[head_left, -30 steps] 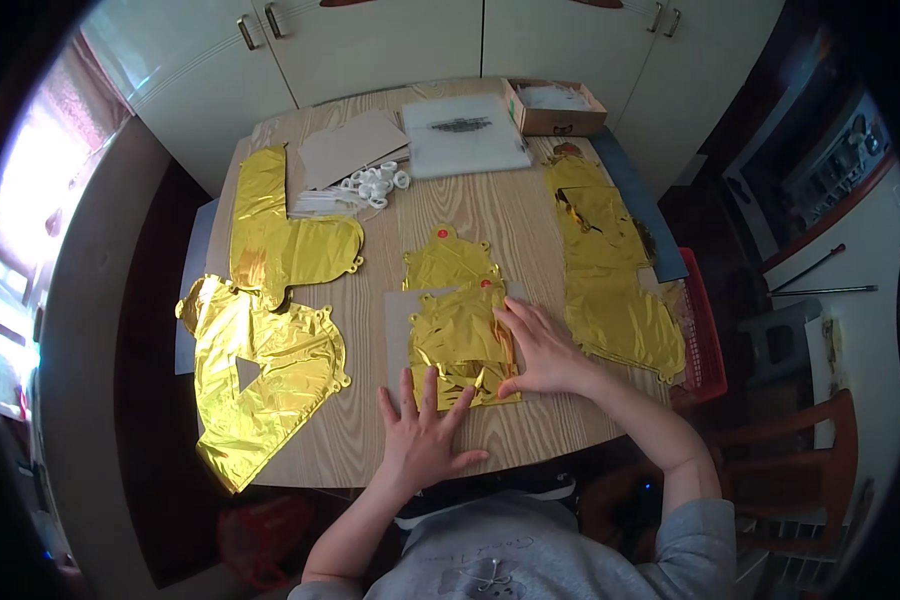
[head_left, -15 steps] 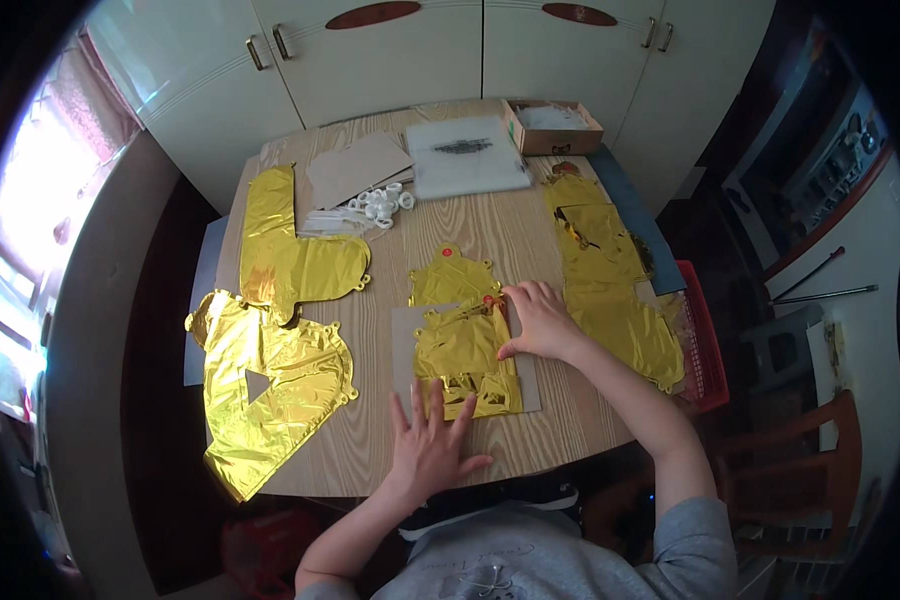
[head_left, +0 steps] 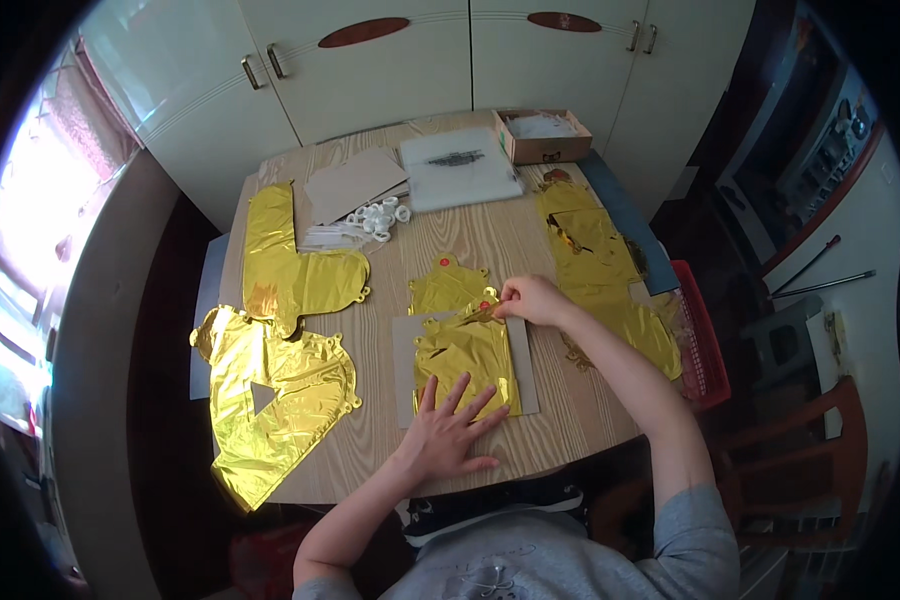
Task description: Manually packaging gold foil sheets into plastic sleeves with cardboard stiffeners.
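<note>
A gold foil balloon (head_left: pixel 462 350) lies folded on a grey cardboard sheet (head_left: pixel 404 372) in the middle of the table. Its upper part, with a red spot and small tabs, sticks out past the cardboard's far edge. My left hand (head_left: pixel 452 438) presses on the near end of the foil, palm down with fingers spread. At the far right corner of the fold, beside another red spot, my right hand (head_left: pixel 532 302) pinches the foil edge between thumb and fingers.
Other gold foil balloons lie at the left (head_left: pixel 280 400) and right (head_left: pixel 595 260). Farther back are cardboard sheets (head_left: pixel 355 183), white plastic rings (head_left: pixel 382 216), a stack of clear bags (head_left: pixel 460 175) and an open box (head_left: pixel 547 148). A red basket (head_left: pixel 705 340) stands beyond the right edge.
My right hand has gone from resting spread along the foil's right side to pinching its far corner. My left hand has slid slightly farther right onto the foil, whose near part now looks flatter.
</note>
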